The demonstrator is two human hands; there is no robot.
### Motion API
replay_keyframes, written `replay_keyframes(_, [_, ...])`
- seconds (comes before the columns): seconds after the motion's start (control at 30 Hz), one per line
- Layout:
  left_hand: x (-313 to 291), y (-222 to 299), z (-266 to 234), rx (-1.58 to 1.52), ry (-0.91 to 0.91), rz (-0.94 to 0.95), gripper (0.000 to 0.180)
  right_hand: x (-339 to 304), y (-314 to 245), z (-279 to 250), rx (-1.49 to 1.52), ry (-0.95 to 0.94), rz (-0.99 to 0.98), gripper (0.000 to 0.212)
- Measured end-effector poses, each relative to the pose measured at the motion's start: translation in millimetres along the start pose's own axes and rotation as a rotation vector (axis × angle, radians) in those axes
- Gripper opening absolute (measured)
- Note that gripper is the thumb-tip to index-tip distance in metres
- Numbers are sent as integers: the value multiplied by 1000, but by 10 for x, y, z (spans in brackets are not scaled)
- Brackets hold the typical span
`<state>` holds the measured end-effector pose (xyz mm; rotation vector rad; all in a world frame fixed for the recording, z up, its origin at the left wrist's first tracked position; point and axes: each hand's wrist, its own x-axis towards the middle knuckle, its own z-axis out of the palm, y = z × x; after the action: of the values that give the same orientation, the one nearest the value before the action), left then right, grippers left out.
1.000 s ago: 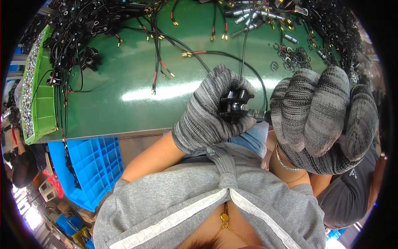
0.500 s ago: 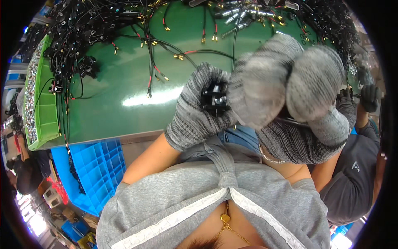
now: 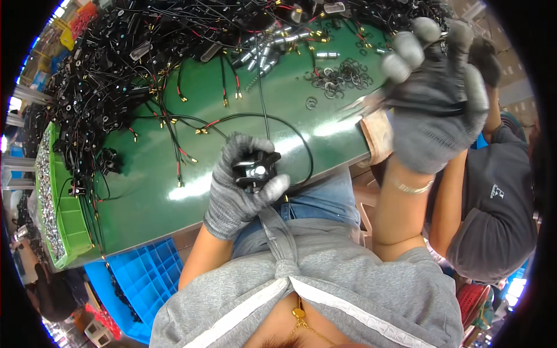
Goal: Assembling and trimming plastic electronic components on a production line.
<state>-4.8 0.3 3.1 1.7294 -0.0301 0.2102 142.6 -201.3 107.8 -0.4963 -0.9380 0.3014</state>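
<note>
My left hand (image 3: 232, 188), in a grey knitted glove, is closed round a small black fitting (image 3: 254, 168) with a shiny round metal piece at its middle. A black cable (image 3: 262, 95) lies from near it across the table. My right hand (image 3: 432, 119), gloved the same way, is raised palm up at the right and blurred by motion. It holds what look like pliers (image 3: 400, 93) with dark handles; their thin silver tips point left over the table. Loose black C-shaped rings (image 3: 342, 78) lie just beyond those tips.
Heaps of black wired parts (image 3: 110, 75) cover the far and left table. Silver cylinders (image 3: 270, 52) lie at the back. A green bin (image 3: 69, 223) of small metal pieces stands left, above a blue crate (image 3: 136, 278). A co-worker's dark sleeve (image 3: 493, 203) is close at right.
My hands have parted: the right swung up and to the right, away from the fitting, and now shows its palm. The left moved slightly left and down in the picture, still holding the fitting.
</note>
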Motion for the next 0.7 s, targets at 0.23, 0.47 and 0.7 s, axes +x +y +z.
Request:
replay_keyframes(0.23, [55, -88, -33, -690, 214, 26, 52, 453, -193, -1199, -1660, 272, 402, 26])
replay_keyframes(0.47, [20, -102, -83, -749, 167, 10, 51, 832, 467, -1834, -2391, 158, 869, 38])
replay_keyframes(0.7, [12, -72, -52, -642, 179, -21, 62, 768, 426, -1601, -2218, 168, 726, 34])
